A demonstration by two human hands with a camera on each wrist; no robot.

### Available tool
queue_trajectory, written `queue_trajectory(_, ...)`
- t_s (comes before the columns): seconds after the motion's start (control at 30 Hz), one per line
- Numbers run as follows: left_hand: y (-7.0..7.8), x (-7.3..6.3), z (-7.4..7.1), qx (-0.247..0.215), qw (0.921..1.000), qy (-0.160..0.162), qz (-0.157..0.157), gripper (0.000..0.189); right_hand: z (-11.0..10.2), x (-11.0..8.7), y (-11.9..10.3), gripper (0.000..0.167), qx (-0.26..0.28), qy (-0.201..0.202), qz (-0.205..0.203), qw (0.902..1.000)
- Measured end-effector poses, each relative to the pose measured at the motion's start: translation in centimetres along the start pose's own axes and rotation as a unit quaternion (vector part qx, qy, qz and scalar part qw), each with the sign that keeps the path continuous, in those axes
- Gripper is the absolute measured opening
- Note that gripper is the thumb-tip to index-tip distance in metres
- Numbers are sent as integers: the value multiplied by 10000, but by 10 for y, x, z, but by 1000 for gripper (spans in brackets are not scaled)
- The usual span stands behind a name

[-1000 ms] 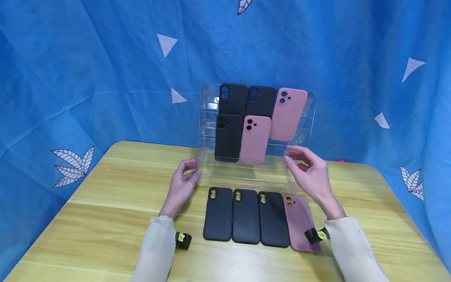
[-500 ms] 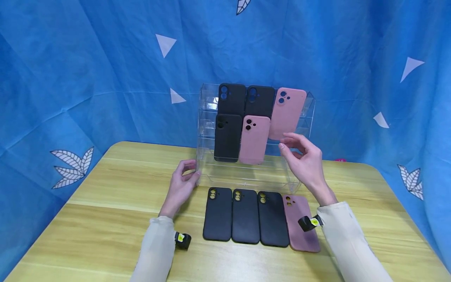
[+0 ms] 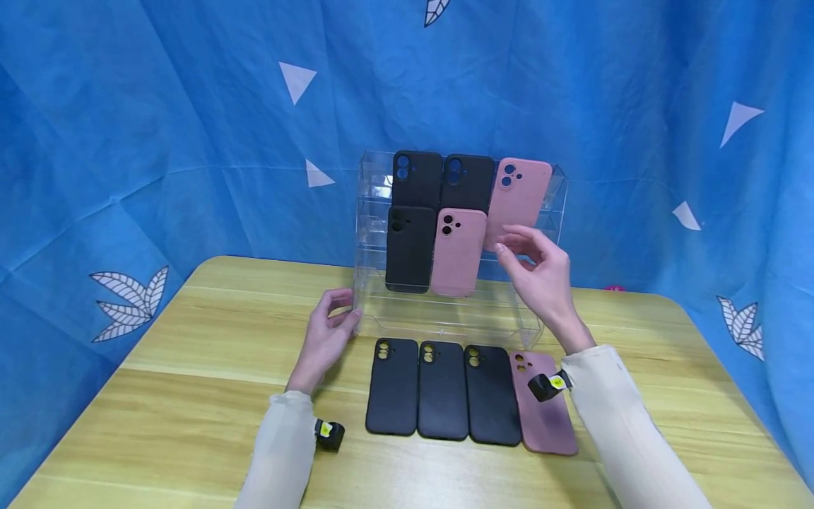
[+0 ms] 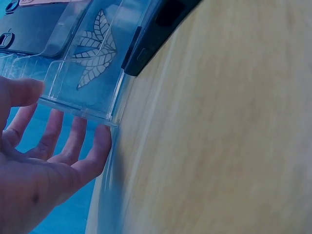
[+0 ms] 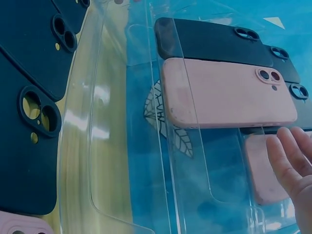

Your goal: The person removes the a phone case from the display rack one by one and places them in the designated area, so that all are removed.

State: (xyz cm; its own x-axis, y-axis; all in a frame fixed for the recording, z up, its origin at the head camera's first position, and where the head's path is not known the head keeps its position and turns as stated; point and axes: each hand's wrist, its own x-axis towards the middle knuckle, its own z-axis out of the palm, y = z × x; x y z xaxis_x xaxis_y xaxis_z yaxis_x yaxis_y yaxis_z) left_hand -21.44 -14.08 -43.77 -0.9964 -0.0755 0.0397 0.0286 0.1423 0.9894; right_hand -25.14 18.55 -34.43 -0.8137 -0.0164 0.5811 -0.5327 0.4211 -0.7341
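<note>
A clear stepped display stand (image 3: 439, 311) holds phone cases leaning upright. Its upper row has two black cases and a pink case (image 3: 524, 185); lower down are a black case (image 3: 410, 251) and another pink case (image 3: 459, 251). My left hand (image 3: 326, 341) rests at the stand's left side, its fingertips touching the side panel (image 4: 90, 109) and the thumb near the front edge. My right hand (image 3: 543, 279), fingers loosely bent and holding nothing, hovers before the bottom of the upper pink case. In the right wrist view its fingers (image 5: 282, 158) overlap that case.
In front of the stand, three black phone cases (image 3: 443, 392) and one pink case (image 3: 543, 417) lie side by side on the wooden table (image 3: 210, 367). The stand's right part of the lower tiers shows bare clear plastic. A blue curtain (image 3: 222, 127) hangs behind.
My right hand has moved up and left, from beside the stand's lower right to in front of the upper pink case. The left hand and the cases have stayed put.
</note>
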Motion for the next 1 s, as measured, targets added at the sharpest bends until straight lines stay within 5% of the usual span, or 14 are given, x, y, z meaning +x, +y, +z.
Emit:
queue_trajectory(0.57, 3, -2, -1, -12, 10000, -44, -59, 43, 15, 12, 5, 40, 221, -264, 419, 9985)
queue_trajectory(1.0, 3, -2, 1, 30, 10000, 28, 39, 42, 21, 10, -24, 44, -2, -190, 404, 9990)
